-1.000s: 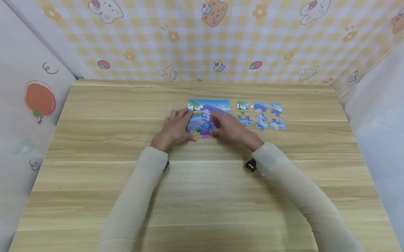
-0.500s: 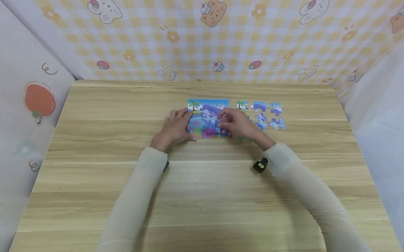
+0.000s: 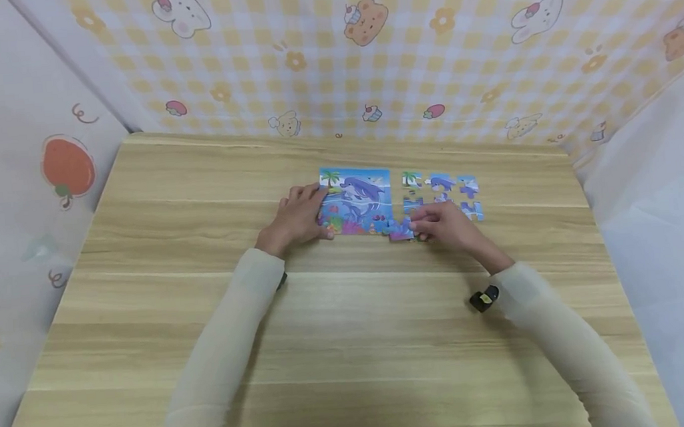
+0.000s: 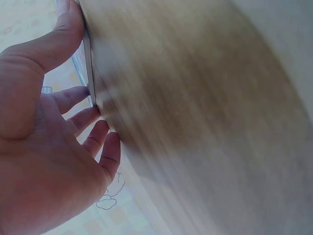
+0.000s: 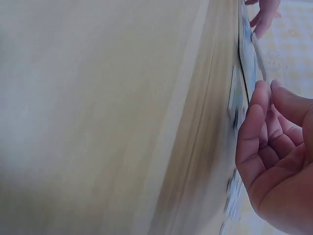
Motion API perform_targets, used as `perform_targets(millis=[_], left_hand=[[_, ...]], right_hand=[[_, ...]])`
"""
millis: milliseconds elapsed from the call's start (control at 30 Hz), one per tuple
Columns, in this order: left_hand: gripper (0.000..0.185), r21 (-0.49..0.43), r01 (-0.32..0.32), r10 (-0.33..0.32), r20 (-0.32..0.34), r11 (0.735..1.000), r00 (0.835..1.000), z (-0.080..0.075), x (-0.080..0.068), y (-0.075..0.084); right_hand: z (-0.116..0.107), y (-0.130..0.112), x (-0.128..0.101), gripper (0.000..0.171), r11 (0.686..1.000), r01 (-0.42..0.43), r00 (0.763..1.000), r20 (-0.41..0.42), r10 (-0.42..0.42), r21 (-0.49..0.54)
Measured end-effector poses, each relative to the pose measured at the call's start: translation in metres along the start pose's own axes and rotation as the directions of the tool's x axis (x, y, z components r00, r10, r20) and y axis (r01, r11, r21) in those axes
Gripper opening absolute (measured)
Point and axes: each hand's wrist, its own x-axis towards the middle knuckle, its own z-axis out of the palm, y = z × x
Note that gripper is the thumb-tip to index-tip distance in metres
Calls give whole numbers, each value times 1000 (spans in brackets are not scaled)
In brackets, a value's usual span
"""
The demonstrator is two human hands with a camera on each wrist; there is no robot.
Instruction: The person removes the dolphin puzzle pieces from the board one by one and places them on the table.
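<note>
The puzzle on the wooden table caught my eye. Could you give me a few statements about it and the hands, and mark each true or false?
1. The left hand rests on the left edge of the assembled puzzle. True.
2. The right hand lies flat on the middle of the assembled puzzle. False: it is to the puzzle's right, at a loose piece.
3. Separate pieces lie to the right of the assembled puzzle. True.
4. The table is glass. False: it is wood-grained.

light: bright, even | shadows: soft | wrist views: motion-blurred | head view: edges bowed
</note>
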Motion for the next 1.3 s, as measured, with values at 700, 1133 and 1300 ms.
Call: perform_targets(millis=[700,1133,1300], left_hand=[[100,-8,11,-11,-2,1000,1000,-2,1,1],[101,10,3,-3,0,1000,1000,0,1,1],[101,11,6,-7,1,1000,1000,1,1,1]], right_hand=[[-55,39,-32,25,989,-133,991,26,132,59],[-63,47,-39,23,983,-183,982,42,182,25],[-61,48,-39,19,990,-138,990,32,139,-37]])
